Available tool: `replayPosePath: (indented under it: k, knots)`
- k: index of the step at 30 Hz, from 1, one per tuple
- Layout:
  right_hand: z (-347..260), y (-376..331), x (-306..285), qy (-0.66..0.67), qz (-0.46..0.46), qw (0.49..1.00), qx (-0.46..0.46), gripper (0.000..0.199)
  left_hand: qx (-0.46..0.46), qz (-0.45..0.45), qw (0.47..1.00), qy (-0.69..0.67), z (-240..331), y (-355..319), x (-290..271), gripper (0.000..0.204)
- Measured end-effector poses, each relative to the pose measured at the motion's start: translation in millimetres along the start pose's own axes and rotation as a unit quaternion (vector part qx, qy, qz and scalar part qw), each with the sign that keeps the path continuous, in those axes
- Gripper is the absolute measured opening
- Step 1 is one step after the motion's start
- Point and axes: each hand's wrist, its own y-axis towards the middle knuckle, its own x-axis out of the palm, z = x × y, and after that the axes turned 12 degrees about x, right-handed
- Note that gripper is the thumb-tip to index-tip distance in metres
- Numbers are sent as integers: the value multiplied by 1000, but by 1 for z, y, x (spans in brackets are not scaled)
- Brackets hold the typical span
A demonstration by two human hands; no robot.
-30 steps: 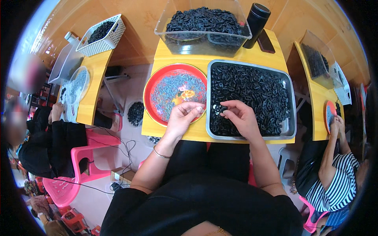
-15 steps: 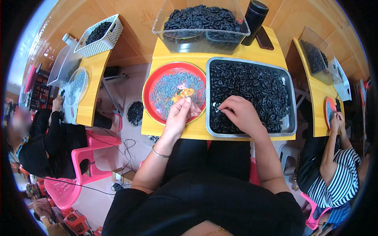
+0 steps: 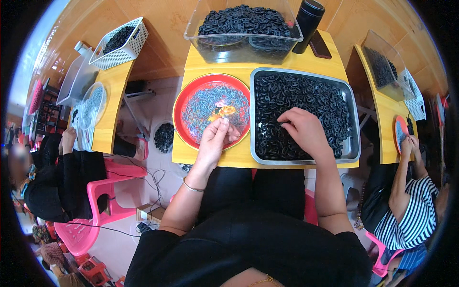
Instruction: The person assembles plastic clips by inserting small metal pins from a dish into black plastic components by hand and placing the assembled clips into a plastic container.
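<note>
My left hand [image 3: 216, 137] is over the near edge of a round red tray [image 3: 178, 114], thumb and forefinger pinched together. Whatever sits between those fingertips is too small to make out. Many small, thin grey-blue pieces [image 3: 198, 103] are spread in the tray, whose bottom has a flower picture. To its right, my right hand [image 3: 308, 134] reaches into a rectangular metal tray [image 3: 355, 119] filled with small black pieces [image 3: 306, 93] with holes. Its thumb and fingers are drawn together among these pieces, and their tips hide what they hold, if anything.
A clear plastic bin [image 3: 229, 56] heaped with black pieces stands at the back of the yellow table [image 3: 193, 160]. Beside it are a black flask [image 3: 308, 26] and a dark phone-like slab [image 3: 320, 45]. Other people sit at tables left and right.
My right hand has moved a little right and away from me across the black pieces. My left hand stays pinched above the red tray, almost unmoved.
</note>
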Motion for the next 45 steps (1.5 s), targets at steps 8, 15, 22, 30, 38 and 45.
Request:
replayPosePath:
  k: [8,15,22,30,38,45]
  knots:
    - [4,-8,-10,-23,-42,999,-23,8,-18,20,1000,15,-1,0,-1,19]
    - [-9,-11,5,-137,-69,986,-61,6,-9,17,1000,21,2,1,0,11]
    - [-8,-15,20,-252,-31,966,-49,6,-7,13,999,47,5,1,-1,7]
    - [-2,-17,14,-71,2,996,-50,10,-6,8,999,32,7,1,7,9]
    - [-27,-17,23,232,47,971,-38,16,-25,-19,999,1,1,0,21,10]
    - [-32,-23,35,476,-63,871,103,17,12,-76,996,40,-4,-4,30,11]
